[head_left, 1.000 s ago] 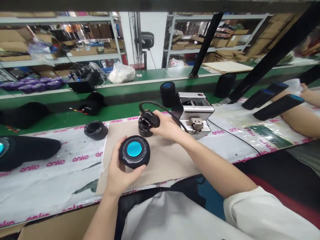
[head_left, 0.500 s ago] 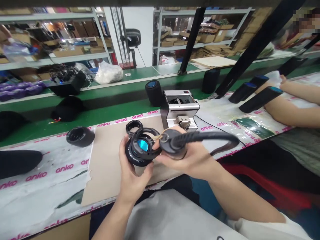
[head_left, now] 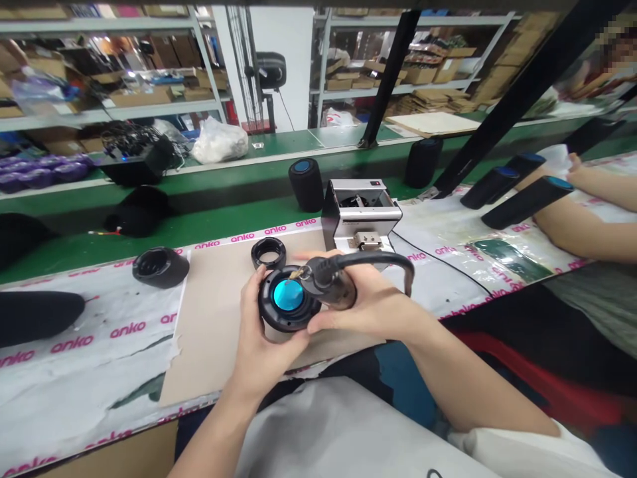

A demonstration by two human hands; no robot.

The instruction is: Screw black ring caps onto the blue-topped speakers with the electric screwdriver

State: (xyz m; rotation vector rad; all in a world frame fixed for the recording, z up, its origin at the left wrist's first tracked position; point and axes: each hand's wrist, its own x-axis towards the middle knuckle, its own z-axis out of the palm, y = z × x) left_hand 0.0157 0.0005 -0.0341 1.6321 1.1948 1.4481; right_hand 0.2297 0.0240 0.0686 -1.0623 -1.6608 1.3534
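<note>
My left hand (head_left: 261, 355) is wrapped round the left side of a round black speaker (head_left: 291, 296), held upright with its shiny blue centre facing up. A black ring (head_left: 270, 317) lies flat round that centre. In my right hand (head_left: 381, 302) is a dark electric screwdriver (head_left: 331, 285) with a black cord out of its back end; its tip points left, over the blue centre. My right thumb touches the ring's right edge. A second black ring (head_left: 269, 253) lies on the cardboard just beyond the speaker. I cannot tell whether a screw is on the tip.
A silver screw feeder (head_left: 362, 212) stands beyond my right hand, its cable running right. Black cylindrical speakers (head_left: 306, 186) stand behind it; others lie near a co-worker's arms (head_left: 567, 222) at right. A hollow black tube (head_left: 160, 268) lies left of the cardboard sheet (head_left: 209, 318).
The ring, tilted in my right fingers before, now lies flat on the speaker. My right hand has turned and shifted slightly left with the screwdriver. The left hand keeps its hold.
</note>
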